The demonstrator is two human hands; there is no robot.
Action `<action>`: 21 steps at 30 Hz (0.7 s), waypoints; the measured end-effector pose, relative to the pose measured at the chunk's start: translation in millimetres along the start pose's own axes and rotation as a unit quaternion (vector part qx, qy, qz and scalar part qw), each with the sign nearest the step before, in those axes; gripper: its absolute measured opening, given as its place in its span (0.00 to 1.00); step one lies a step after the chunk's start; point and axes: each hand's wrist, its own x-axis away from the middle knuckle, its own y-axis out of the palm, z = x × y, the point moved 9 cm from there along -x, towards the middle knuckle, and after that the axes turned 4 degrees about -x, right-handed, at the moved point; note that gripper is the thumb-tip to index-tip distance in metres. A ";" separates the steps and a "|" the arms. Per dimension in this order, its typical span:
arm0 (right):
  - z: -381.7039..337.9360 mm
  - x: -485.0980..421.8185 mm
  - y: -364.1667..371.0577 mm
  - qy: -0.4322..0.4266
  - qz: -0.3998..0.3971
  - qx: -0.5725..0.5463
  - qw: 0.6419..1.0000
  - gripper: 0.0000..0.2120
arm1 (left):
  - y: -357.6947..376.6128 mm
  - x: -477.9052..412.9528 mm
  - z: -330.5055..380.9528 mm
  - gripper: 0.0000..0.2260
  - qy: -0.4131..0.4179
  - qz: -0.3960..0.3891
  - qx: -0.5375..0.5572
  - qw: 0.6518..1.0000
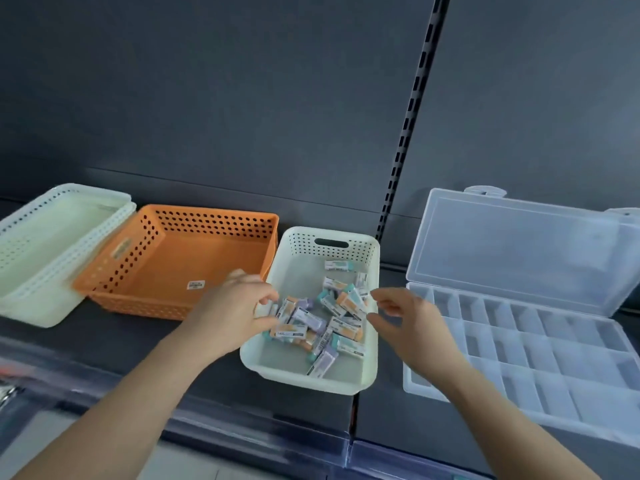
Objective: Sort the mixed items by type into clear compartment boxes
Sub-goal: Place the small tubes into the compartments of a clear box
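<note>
A pale green basket [370,358] in the middle of the dark shelf holds several small erasers [332,320] in orange, purple and teal sleeves, heaped loosely. My left hand [239,306] reaches over the basket's left rim and pinches a white eraser [264,309] between thumb and fingers. My right hand [408,320] hovers over the basket's right rim with fingers loosely curled and nothing in it. To the right lies a clear compartment box [540,344] with its lid [512,247] folded back; its compartments look bare.
An orange perforated basket [145,258] with a small sticker inside sits left of the green one. Stacked pale baskets [45,251] stand at the far left. A dark back panel with a slotted upright [408,133] rises behind. The shelf's front edge runs below my forearms.
</note>
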 end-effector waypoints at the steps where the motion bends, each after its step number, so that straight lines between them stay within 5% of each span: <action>1: -8.7 -5.9 3.7 -0.025 -0.010 0.010 1.000 0.11 | 7.7 -1.5 6.6 0.18 0.025 -0.021 -0.012 0.999; 6: -42.8 -34.6 57.6 -0.111 -0.135 0.084 0.981 0.13 | 34.7 -7.6 17.0 0.19 0.091 -0.083 -0.093 0.988; 10: -40.3 -51.6 101.5 -0.084 -0.224 0.164 0.957 0.13 | 47.5 -16.3 13.1 0.16 0.104 -0.087 -0.113 0.984; 21: -28.8 -69.2 87.3 -0.021 -0.224 0.102 0.969 0.04 | 46.2 -25.9 25.7 0.11 0.177 -0.104 -0.101 0.974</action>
